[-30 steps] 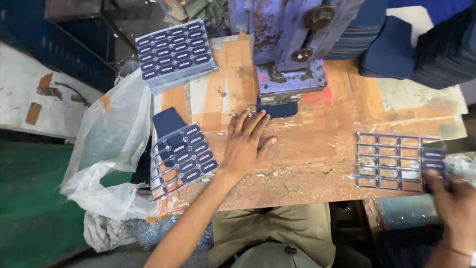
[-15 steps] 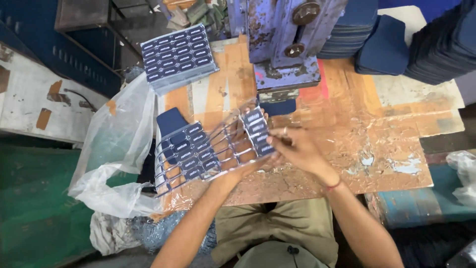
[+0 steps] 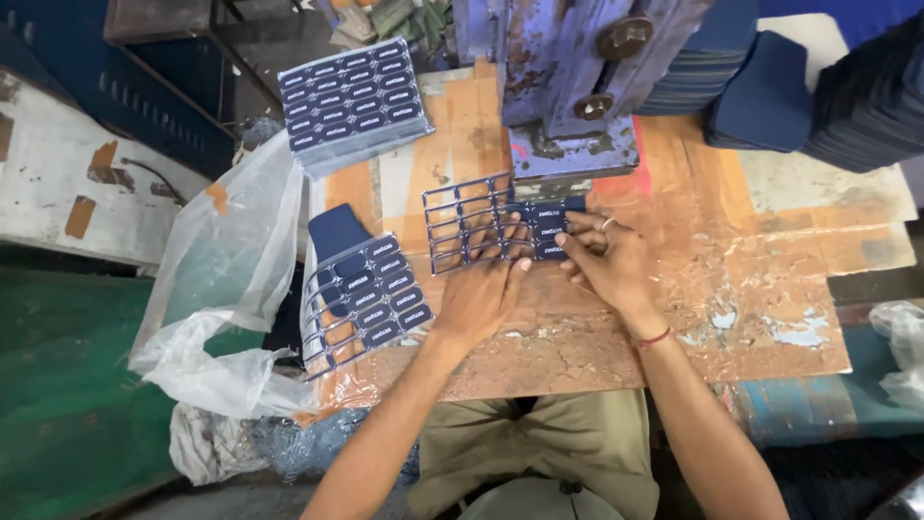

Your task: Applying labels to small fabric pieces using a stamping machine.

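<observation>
Centre frame: left hand (image 3: 481,294) lies flat, fingers spread, pressing a dark blue punched grid sheet (image 3: 481,221) onto the worn orange table (image 3: 731,241); right hand (image 3: 606,260) pinches the sheet's right end under the blue press (image 3: 568,87). Lower left: label stack (image 3: 366,294) beside crumpled clear bag (image 3: 221,289); upper left: another stack (image 3: 351,91).

Worn wooden bench top (image 3: 770,279) is sitting under flat, even light, orange coating peeling off in patches and showing pale blotches. Blue metal cabinet (image 3: 115,87) is standing at upper left, beside a chipped white slab (image 3: 67,193) with brown spots. Green floor (image 3: 58,404) is running along the left side. Clear plastic sheeting (image 3: 221,289) is hanging off the bench's left edge, crumpled rags (image 3: 207,443) lying beneath it.
</observation>
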